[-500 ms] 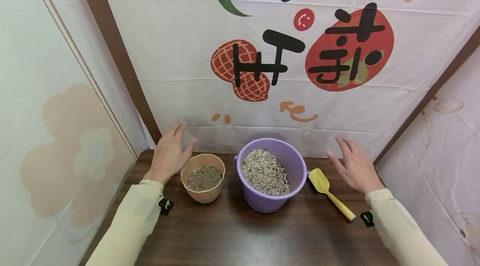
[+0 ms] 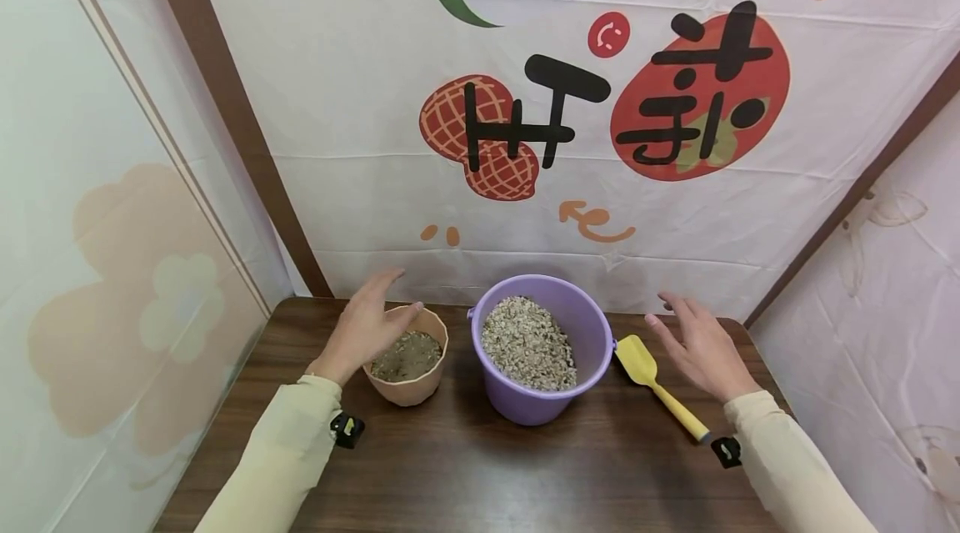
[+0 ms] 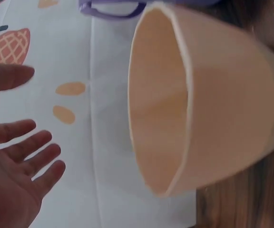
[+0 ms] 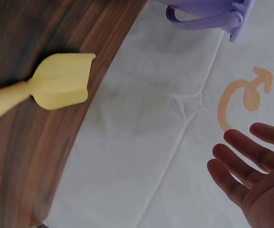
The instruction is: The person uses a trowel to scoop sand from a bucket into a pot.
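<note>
My left hand [image 2: 366,331] hovers beside and above the peach flowerpot [image 2: 408,391], thumb reaching over its rim in the head view; the fingers are spread and hold nothing. Brown, soil-like material [image 2: 407,358] fills part of the pot. In the left wrist view the pot [image 3: 232,99] stands apart from the fingers. My right hand [image 2: 703,351] is raised above the yellow scoop [image 2: 639,359], empty, fingers extended. That scoop [image 4: 63,80] lies on the table in the right wrist view, away from the fingers. Between the hands stands a purple bucket [image 2: 525,408] holding pale, coarse grains [image 2: 528,344].
Everything stands on a dark wooden table [image 2: 465,483]. Close behind the bucket hangs a white printed cloth [image 2: 360,141], and further cloth panels [image 2: 150,308] rise on the left and right. The bucket's handle [image 4: 203,21] shows in the right wrist view.
The left hand has moved right and lower, so its thumb now overlaps the flowerpot. My right hand has shifted slightly left and down. Pot, bucket and scoop stay in place.
</note>
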`<state>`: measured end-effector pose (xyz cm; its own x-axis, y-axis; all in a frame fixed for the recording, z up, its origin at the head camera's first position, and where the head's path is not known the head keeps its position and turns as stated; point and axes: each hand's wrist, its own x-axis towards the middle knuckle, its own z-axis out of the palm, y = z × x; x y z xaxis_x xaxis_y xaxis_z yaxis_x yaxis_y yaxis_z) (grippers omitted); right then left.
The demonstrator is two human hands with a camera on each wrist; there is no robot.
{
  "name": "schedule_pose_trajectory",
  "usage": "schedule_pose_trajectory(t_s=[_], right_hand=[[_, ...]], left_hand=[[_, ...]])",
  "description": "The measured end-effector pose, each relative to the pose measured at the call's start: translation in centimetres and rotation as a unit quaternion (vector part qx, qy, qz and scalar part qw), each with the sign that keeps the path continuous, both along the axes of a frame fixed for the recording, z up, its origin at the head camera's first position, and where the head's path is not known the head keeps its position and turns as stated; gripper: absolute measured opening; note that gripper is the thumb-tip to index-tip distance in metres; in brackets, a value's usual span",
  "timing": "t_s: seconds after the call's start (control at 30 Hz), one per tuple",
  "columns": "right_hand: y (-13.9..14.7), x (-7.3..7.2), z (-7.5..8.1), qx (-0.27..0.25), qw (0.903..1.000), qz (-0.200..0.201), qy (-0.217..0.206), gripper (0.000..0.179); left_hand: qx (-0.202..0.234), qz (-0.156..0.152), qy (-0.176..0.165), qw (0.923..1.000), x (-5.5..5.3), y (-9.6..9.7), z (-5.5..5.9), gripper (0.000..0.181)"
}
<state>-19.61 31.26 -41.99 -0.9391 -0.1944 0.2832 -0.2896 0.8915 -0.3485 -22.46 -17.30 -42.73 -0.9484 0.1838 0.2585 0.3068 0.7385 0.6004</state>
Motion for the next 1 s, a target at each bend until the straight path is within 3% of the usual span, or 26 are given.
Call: schedule_pose_trajectory(t_s=[0.17,0.4,0.63,1.0], right_hand=[[0.0,0.4,-0.6,-0.023,0.9996,0.004,-0.016,0.059],[0.1,1.1,-1.3,-0.047,0.9984,0.008,-0.032,0.057],[0.3,1.9,-1.8,-0.064,0.9965,-0.001,-0.054,0.059],[0.5,2.9,-2.3,-0.067,0.9961,-0.006,-0.057,0.057]], left_hand=[[0.034,-0.042,-0.009,0.9985,0.3,1.5,-0.6,0.077],[0.035,-0.079,-0.055,0.9947,1.0,3.2,-1.2,0.100],[0.088,-0.142,-0.093,0.9816,1.1,4.6,-2.3,0.115],[0.092,-0.170,-0.099,0.9761,0.5,6.4,-3.8,0.135]])
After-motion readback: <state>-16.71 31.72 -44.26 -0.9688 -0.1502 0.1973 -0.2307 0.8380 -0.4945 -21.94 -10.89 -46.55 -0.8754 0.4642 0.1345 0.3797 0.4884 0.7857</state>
